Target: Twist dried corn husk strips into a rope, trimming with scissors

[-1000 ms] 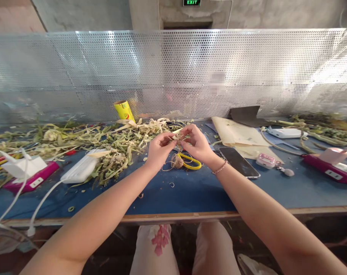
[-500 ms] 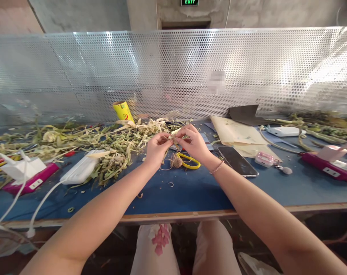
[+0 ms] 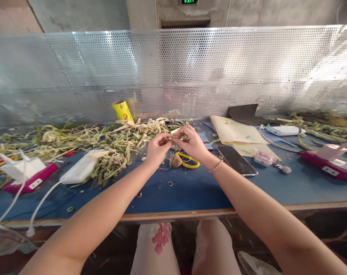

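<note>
My left hand point(image 3: 158, 151) and my right hand point(image 3: 191, 144) meet above the blue table, fingertips pinched together. Between them is a small greenish-brown plant piece point(image 3: 174, 139), mostly covered by the fingers. Just below my hands lie yellow-handled scissors point(image 3: 190, 160), the blades out of sight. Beside the handles sits a brown, roundish, dry-looking lump point(image 3: 176, 160) with thin strands around it. A heap of dried leaves and stems point(image 3: 116, 151) spreads to the left of my left hand.
A white power bank point(image 3: 80, 168) and a magenta power strip point(image 3: 33, 178) with cables are at left. Right of my hands lie a phone point(image 3: 237, 161), a pink earbud case point(image 3: 263, 158) and brown paper point(image 3: 236, 131). Behind stands a perforated metal panel point(image 3: 185, 68).
My fingers have shifted slightly on the small plant piece, and less of it shows now. Both hands stay in the same place; the things on the table have not moved.
</note>
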A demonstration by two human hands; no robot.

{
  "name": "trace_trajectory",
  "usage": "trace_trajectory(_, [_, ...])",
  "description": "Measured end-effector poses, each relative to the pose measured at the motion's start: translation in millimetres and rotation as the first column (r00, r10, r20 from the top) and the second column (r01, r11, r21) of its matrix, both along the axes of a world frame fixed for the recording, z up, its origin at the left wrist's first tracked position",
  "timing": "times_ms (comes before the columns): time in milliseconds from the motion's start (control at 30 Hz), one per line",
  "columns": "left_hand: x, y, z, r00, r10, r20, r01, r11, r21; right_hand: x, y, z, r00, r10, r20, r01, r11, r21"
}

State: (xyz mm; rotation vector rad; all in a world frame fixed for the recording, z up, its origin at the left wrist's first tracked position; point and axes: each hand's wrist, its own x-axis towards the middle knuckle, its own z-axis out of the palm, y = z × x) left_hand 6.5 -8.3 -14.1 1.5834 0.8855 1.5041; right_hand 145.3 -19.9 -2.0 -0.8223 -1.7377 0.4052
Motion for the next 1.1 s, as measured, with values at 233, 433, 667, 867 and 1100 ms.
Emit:
trace_trajectory(233, [1, 1, 0.5, 1.000, 0.000, -0.027, -0.001, 1.000, -0.006, 2, 4, -1.2, 1.000, 0.008, -0.030, -0.009, 1.000, -0.019])
trace_trajectory(433, [3, 4, -1.7, 0.998, 0.026, -0.054, -0.027, 0.999, -0.027, 9, 15, -3.7, 0.999, -0.015, -0.046, 0.014, 0.999, -0.030])
trace_trajectory(667, [5, 5, -2.8, 0.992, 0.004, -0.124, -0.009, 0.999, -0.036, 12, 19, -4.1, 0.999, -0.049, 0.010, 0.050, 0.998, -0.042])
trace_trajectory(867, [-1, 7, -0.3, 0.994, 0.029, -0.101, -0.040, 0.993, -0.112, 3, 23, -11.8, 0.990, -0.136, 0.040, 0.135, 0.990, 0.040])
trace_trajectory(1100, [-14, 15, -6.0, 0.983, 0.125, -0.134, -0.129, 0.991, -0.026, -26, 28, -27.3, 0.971, -0.234, -0.044, 0.234, 0.972, 0.007])
